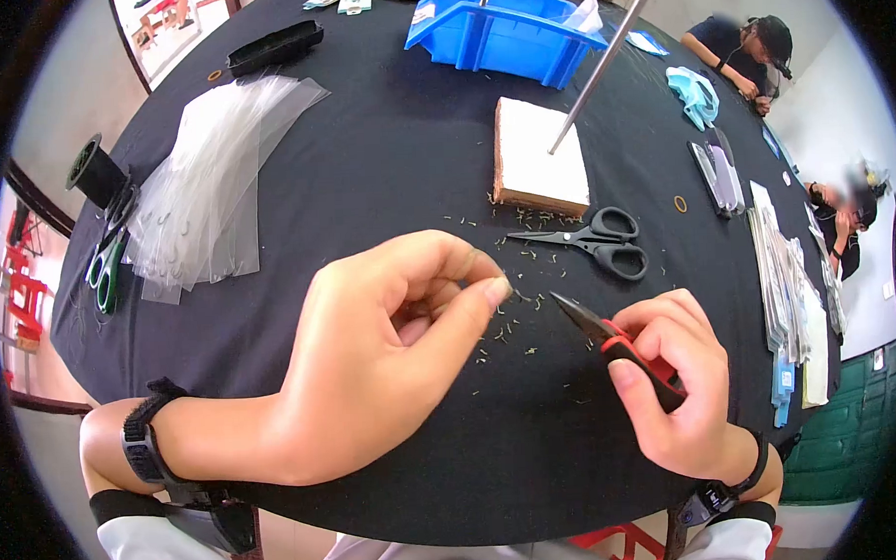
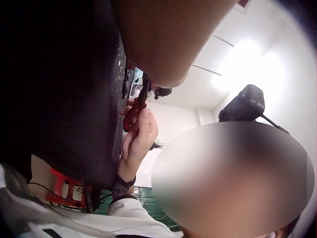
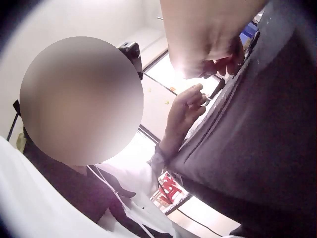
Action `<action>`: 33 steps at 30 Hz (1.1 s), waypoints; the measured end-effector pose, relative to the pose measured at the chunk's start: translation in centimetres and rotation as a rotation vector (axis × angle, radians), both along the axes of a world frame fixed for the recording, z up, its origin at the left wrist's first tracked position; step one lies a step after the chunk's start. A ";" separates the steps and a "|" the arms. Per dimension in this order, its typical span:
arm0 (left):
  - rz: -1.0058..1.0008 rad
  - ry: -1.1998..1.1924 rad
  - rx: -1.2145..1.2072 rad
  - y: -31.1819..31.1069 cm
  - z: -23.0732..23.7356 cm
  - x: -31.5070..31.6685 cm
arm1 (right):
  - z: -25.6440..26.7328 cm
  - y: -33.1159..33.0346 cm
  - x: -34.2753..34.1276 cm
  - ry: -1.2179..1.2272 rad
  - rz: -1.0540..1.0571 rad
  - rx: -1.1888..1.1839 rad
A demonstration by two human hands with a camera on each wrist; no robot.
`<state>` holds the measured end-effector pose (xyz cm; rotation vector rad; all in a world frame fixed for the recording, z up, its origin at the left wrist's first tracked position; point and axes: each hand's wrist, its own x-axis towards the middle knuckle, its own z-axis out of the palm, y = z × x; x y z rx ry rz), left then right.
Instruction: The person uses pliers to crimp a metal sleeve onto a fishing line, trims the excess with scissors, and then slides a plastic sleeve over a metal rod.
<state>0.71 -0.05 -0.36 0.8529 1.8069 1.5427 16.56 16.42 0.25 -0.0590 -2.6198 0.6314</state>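
Note:
My left hand (image 1: 391,341) is over the table at the middle, thumb and forefinger pinched together. A tiny thin piece (image 1: 517,294) shows at those fingertips, too small to make out its kind. To its right, my right hand (image 1: 674,381) grips a pair of red-and-black pliers (image 1: 623,351), their pointed dark tip aimed at the left fingertips and a short way apart from them. In the left wrist view the same pliers (image 2: 134,113) stand upright in the right hand (image 2: 141,136). Several small pale bits (image 1: 509,329) lie scattered on the black cloth (image 1: 426,488) beneath.
Black scissors (image 1: 605,240) lie beyond the hands, before a white block (image 1: 542,158) with a metal rod (image 1: 599,72). A blue bin (image 1: 504,36) stands behind. Clear plastic sleeves (image 1: 208,190), green-handled scissors (image 1: 105,272) and a black spool (image 1: 96,172) are left; a stapler (image 1: 721,177) and packets (image 1: 779,278) right.

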 end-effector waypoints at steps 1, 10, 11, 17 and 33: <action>-0.015 -0.008 0.021 0.0 -0.1 0.0 | -0.1 -0.3 0.0 -0.048 -0.027 0.022; -0.223 -0.223 0.057 -0.2 0.4 0.1 | 0.6 -0.8 -1.4 0.005 0.081 0.085; -0.236 -0.259 0.045 -0.1 0.5 0.1 | 0.6 -0.9 -1.7 0.016 0.121 -0.050; -0.274 -0.212 0.017 0.0 0.3 0.1 | -0.7 -0.4 -3.0 0.042 0.236 -0.320; -0.299 0.026 -0.007 0.1 -0.1 0.2 | -0.8 -0.2 -2.4 -0.102 0.262 -0.561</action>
